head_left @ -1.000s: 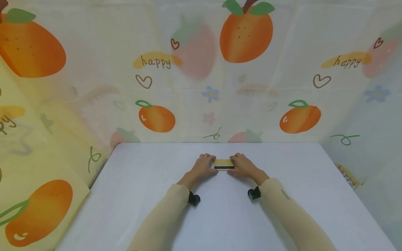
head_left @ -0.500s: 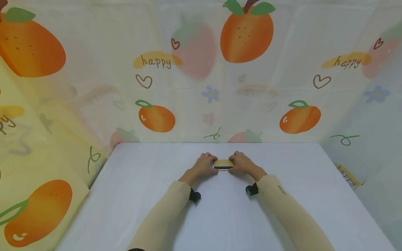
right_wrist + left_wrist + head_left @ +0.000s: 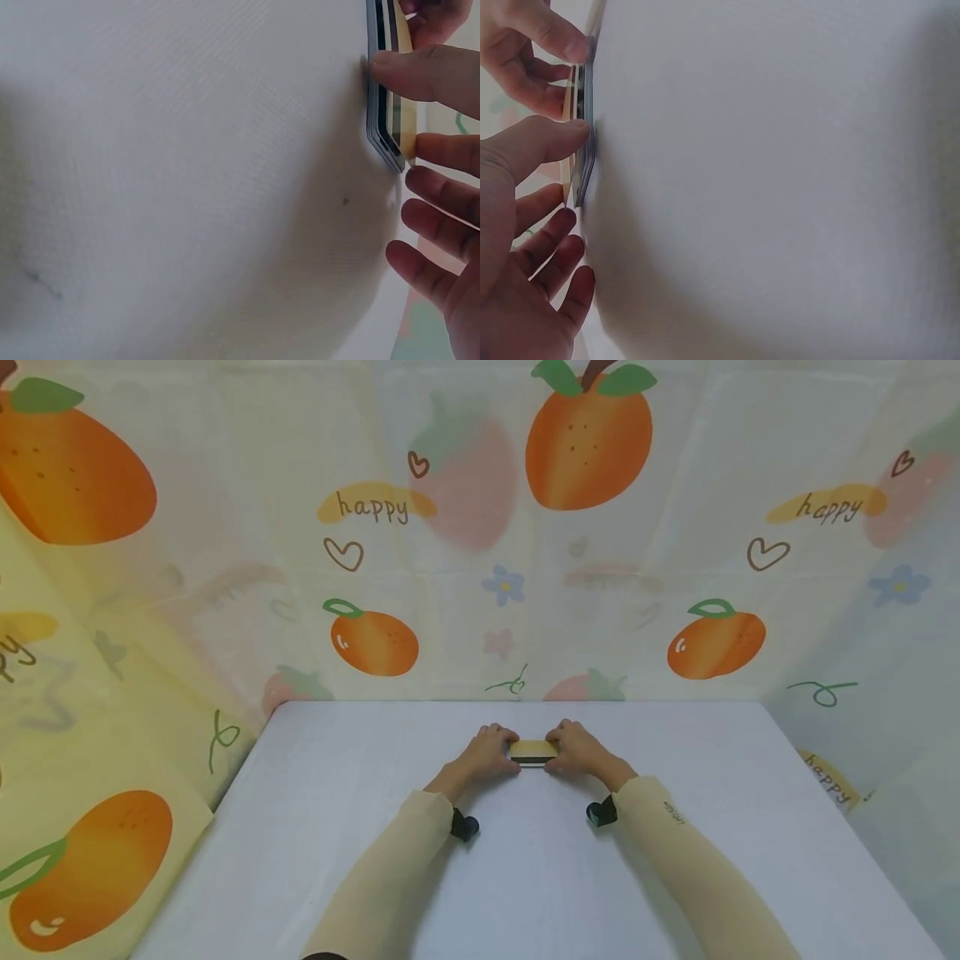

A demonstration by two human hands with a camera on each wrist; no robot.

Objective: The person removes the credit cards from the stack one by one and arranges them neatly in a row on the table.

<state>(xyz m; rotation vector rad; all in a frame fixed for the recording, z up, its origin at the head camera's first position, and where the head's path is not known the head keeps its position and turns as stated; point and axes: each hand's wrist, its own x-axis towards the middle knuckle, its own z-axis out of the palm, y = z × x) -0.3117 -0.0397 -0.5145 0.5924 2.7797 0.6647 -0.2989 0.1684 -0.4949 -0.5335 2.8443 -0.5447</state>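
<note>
In the head view a small stack of cards [image 3: 533, 752] lies near the table's far edge, its top card yellow with a dark stripe along the near side. My left hand [image 3: 491, 752] grips the stack's left end, and my right hand [image 3: 578, 748] grips its right end. Seen from the left wrist, the left thumb [image 3: 559, 139] presses the near edge while the fingers lie behind. On the right wrist side, the right thumb [image 3: 420, 71] rests on the same grey layered edges, index finger at the far side. The palms hide both ends in the head view.
A white-covered table [image 3: 532, 877] spreads under both arms. Behind it hangs a fruit-printed cloth [image 3: 600, 568], with more printed cloth along the left and right sides. Each wrist carries a small black camera, such as the left wrist camera [image 3: 465, 827].
My right hand and forearm have shifted slightly left and away from me. The left hand has barely moved; the stack stays between both hands.
</note>
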